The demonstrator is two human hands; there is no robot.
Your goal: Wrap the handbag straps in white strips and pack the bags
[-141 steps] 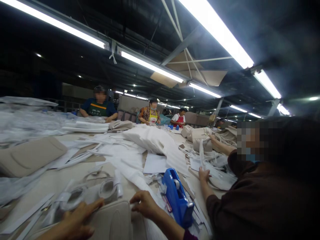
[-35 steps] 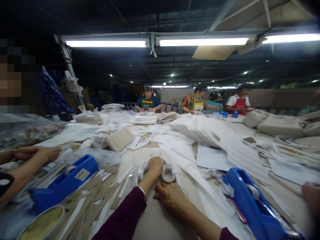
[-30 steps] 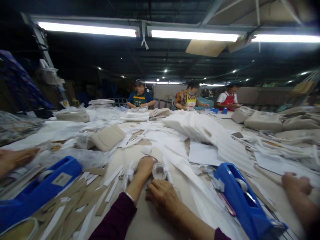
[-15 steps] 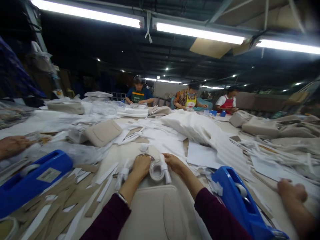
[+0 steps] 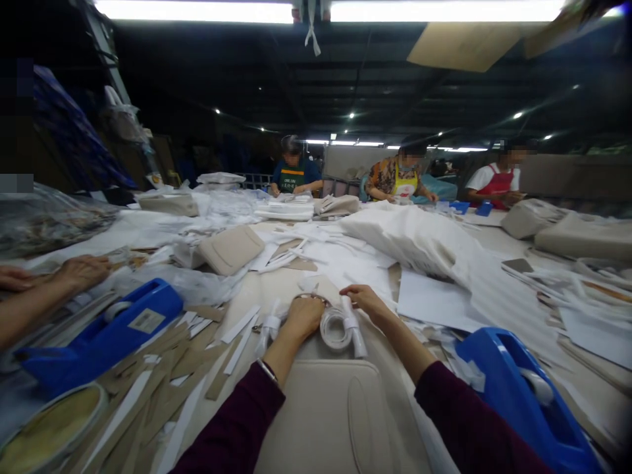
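Observation:
A beige handbag (image 5: 320,415) lies flat in front of me, with its flap towards me. At its far end sits a coiled pale strap (image 5: 336,329) beside white wrapping (image 5: 353,332). My left hand (image 5: 306,317) is closed just left of the coil, by a thin curved handle-like piece (image 5: 312,296); its fingertips are hidden. My right hand (image 5: 368,304) reaches in from the right, thumb and finger pinched at the top end of the white wrapping. Another white-wrapped piece (image 5: 270,329) rests left of my left hand.
Blue tape dispensers stand at left (image 5: 111,332) and right (image 5: 528,395). Cut strips (image 5: 158,382) and a round tin (image 5: 52,421) lie at left. Another beige bag (image 5: 232,250) and white sheeting (image 5: 409,230) lie ahead. A co-worker's arm (image 5: 64,289) reaches in from the left; several people work across the table.
The view has swung left and slightly down, so things sit further right. My hands keep nearly the same place on the bag. The co-worker's hand at right has left the view.

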